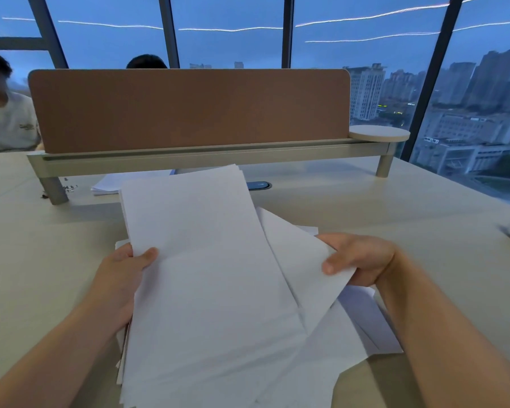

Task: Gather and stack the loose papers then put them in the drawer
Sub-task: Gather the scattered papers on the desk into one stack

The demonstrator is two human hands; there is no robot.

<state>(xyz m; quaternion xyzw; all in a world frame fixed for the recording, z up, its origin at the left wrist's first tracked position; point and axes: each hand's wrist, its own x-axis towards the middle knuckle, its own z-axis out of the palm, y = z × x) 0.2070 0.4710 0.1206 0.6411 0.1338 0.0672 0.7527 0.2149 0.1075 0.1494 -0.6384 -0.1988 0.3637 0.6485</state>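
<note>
Stack of white papers (206,275): being held tilted above the desk (395,219), thumb of left hand (121,278) clamping its left edge. Single sheet (304,260): being pinched at its corner by right hand (362,257), overlapping the stack's right side. More loose sheets (365,322): lying beneath right hand. Second pile (115,184): resting beyond left hand, under the divider (189,110).

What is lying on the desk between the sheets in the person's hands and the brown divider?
In the head view, another small pile of papers and an oval cable port lie there.
</note>
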